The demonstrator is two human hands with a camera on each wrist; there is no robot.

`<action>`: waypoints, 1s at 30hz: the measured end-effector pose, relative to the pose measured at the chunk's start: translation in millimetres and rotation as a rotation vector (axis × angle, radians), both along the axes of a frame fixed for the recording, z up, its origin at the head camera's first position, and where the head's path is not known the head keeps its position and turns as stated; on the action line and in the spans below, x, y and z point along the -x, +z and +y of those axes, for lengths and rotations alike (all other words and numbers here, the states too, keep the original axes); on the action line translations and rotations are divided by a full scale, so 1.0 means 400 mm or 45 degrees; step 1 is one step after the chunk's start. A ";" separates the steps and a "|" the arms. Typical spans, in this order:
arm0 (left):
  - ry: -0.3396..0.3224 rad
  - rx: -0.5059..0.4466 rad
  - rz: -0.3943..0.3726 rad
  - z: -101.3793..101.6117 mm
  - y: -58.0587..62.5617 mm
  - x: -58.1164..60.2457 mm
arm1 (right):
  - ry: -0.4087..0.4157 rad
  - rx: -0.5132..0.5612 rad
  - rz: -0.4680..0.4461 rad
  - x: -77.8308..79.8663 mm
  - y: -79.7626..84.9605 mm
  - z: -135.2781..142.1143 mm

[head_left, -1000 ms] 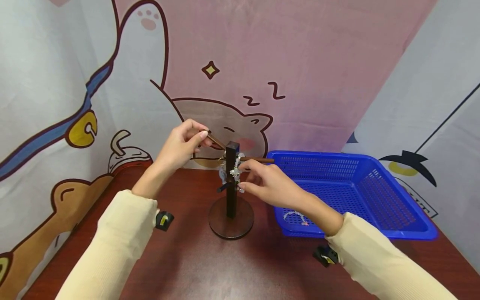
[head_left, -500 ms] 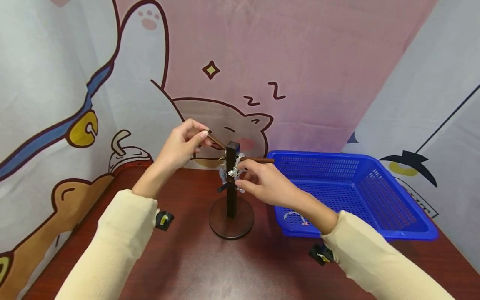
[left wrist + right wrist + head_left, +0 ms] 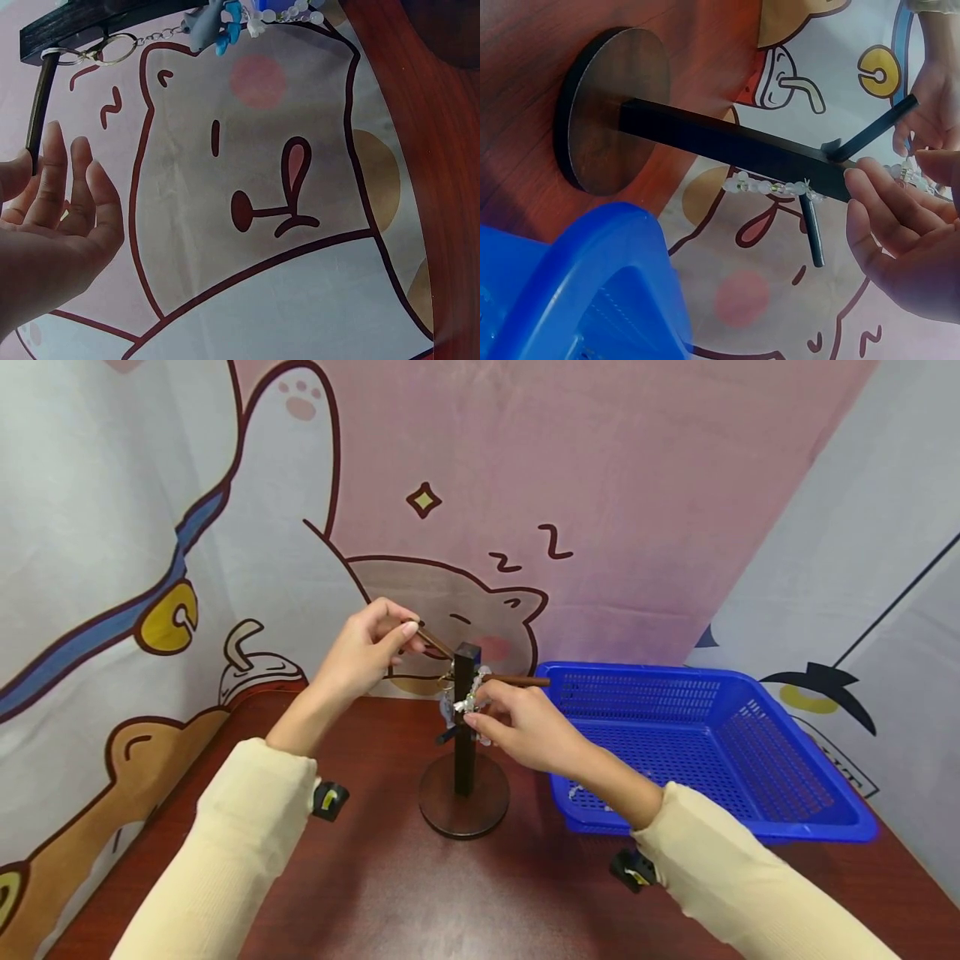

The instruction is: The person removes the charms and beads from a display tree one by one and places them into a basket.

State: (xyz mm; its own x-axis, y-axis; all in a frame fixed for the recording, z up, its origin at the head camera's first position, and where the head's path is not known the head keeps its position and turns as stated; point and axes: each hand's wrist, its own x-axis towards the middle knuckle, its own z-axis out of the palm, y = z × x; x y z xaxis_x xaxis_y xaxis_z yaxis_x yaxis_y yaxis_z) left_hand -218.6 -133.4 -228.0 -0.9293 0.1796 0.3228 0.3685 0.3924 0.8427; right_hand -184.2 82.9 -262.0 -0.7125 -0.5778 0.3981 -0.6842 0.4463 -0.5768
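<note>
A dark wooden stand [image 3: 465, 768] with a round base and side pegs stands upright on the table. My left hand [image 3: 366, 647] pinches the end of its upper left peg [image 3: 435, 642] between thumb and fingers. On that peg hangs a keychain [image 3: 201, 30] with a metal ring, a chain and a grey-blue figure. My right hand [image 3: 525, 722] holds a clear and white beaded bracelet [image 3: 467, 702] between thumb and fingers, right in front of the post. Another strand of beads [image 3: 761, 186] hangs by the right peg [image 3: 812, 232] in the right wrist view.
A blue plastic basket [image 3: 712, 829] stands to the right, close by the stand. Inside it a beaded strand [image 3: 576, 791] is mostly hidden behind my right forearm. A cartoon-printed cloth [image 3: 615, 485] hangs behind the reddish-brown table [image 3: 360, 877].
My right hand has shifted slightly left towards the post, drawing the bracelet's front beads with it. Its forearm now covers more of the strand in the basket. My left hand keeps its place.
</note>
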 end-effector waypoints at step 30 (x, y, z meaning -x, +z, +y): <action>0.000 0.005 -0.003 0.000 -0.001 0.000 | -0.058 -0.007 0.082 -0.001 -0.009 -0.009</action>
